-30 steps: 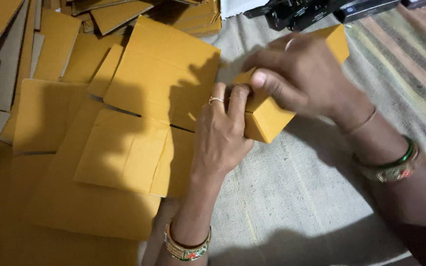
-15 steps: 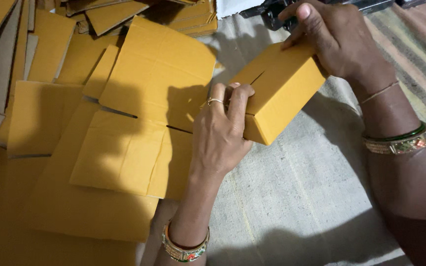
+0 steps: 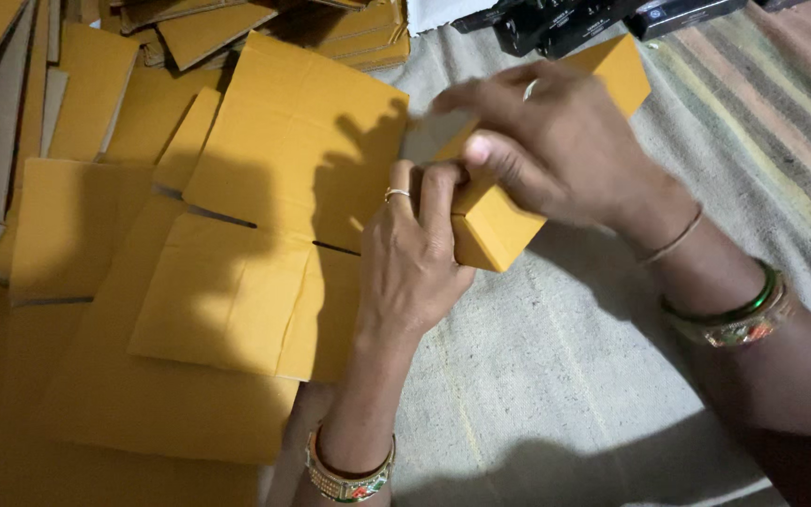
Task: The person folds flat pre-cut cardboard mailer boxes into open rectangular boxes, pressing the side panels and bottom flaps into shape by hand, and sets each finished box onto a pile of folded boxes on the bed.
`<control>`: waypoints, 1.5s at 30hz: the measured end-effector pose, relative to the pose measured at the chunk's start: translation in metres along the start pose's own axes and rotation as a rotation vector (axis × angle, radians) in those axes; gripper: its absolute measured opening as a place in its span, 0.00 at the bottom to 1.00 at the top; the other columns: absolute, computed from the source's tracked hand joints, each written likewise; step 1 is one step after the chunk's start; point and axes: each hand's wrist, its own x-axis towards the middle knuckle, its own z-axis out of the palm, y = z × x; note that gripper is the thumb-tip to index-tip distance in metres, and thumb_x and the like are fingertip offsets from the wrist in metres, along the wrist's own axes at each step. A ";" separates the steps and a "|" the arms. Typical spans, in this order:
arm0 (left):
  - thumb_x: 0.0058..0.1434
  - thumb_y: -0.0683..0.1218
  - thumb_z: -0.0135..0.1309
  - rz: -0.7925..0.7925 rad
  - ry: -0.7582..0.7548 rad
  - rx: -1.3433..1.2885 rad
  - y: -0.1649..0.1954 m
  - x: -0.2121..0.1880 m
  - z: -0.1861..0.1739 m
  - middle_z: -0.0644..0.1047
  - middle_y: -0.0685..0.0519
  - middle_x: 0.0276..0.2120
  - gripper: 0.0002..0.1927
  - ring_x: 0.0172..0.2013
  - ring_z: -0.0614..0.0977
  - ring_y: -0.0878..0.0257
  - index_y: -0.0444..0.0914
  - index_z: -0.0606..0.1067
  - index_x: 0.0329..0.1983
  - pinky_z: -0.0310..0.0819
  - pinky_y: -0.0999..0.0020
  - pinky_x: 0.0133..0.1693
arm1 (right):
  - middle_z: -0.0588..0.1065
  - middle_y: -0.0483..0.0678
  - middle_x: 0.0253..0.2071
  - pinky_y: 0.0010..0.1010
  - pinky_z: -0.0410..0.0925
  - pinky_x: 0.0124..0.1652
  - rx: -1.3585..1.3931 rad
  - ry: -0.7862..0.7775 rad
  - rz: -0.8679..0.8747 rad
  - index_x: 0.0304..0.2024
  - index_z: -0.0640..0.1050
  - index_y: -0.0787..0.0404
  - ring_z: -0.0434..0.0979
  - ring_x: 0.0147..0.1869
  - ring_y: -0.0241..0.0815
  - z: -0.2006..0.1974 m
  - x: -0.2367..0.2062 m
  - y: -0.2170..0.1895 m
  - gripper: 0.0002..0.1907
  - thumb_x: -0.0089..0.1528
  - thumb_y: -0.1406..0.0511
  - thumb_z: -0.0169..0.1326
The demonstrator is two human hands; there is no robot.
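A small yellow cardboard box (image 3: pixel 504 225) is held over the grey cloth (image 3: pixel 556 376), long side running toward the far right. My left hand (image 3: pixel 415 258) grips its near left end, fingers curled over the top edge; a ring shows on one finger. My right hand (image 3: pixel 556 141) lies across the box's top, thumb pressing down near the left hand's fingertips. Bangles circle both wrists. The box's far end (image 3: pixel 623 66) sticks out beyond my right hand.
Flat yellow cardboard blanks (image 3: pixel 237 272) cover the floor to the left, with more stacked at the top left (image 3: pixel 208 28). Black boxes (image 3: pixel 574 23) lie at the top edge. A striped mat (image 3: pixel 781 122) runs along the right.
My right hand came back from the box's far end and now covers its top near the left hand. The box has tilted slightly and my left hand has kept its grip.
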 end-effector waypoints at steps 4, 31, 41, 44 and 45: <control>0.44 0.37 0.70 0.007 -0.036 0.000 0.001 0.002 -0.001 0.71 0.42 0.46 0.37 0.38 0.82 0.44 0.40 0.65 0.56 0.80 0.50 0.40 | 0.79 0.51 0.31 0.44 0.74 0.44 -0.020 -0.009 0.212 0.55 0.77 0.63 0.82 0.40 0.50 -0.014 -0.010 0.031 0.33 0.78 0.47 0.27; 0.44 0.35 0.68 0.063 -0.012 -0.006 0.002 0.003 -0.002 0.71 0.40 0.49 0.36 0.42 0.83 0.44 0.39 0.66 0.56 0.81 0.53 0.43 | 0.78 0.51 0.34 0.45 0.70 0.52 0.109 0.019 0.378 0.52 0.74 0.65 0.82 0.47 0.51 -0.024 -0.012 0.044 0.34 0.77 0.44 0.29; 0.42 0.38 0.71 -0.018 -0.055 -0.020 -0.001 0.002 -0.002 0.70 0.33 0.49 0.38 0.39 0.80 0.38 0.35 0.64 0.55 0.78 0.45 0.41 | 0.80 0.53 0.41 0.54 0.59 0.71 -0.003 0.016 -0.064 0.58 0.73 0.64 0.81 0.54 0.54 0.003 0.002 -0.033 0.35 0.78 0.44 0.27; 0.44 0.37 0.70 -0.033 -0.058 0.003 -0.001 0.000 0.000 0.71 0.38 0.45 0.37 0.38 0.81 0.40 0.37 0.66 0.56 0.78 0.45 0.40 | 0.79 0.51 0.34 0.56 0.59 0.69 0.062 -0.010 0.036 0.59 0.73 0.64 0.81 0.52 0.54 0.001 0.001 -0.013 0.34 0.77 0.46 0.28; 0.45 0.37 0.70 -0.026 -0.035 -0.020 -0.002 0.000 0.000 0.71 0.39 0.46 0.36 0.40 0.82 0.41 0.38 0.66 0.56 0.79 0.47 0.41 | 0.79 0.53 0.36 0.55 0.60 0.70 0.026 0.002 0.062 0.59 0.74 0.63 0.81 0.52 0.55 -0.003 0.000 -0.003 0.33 0.78 0.46 0.28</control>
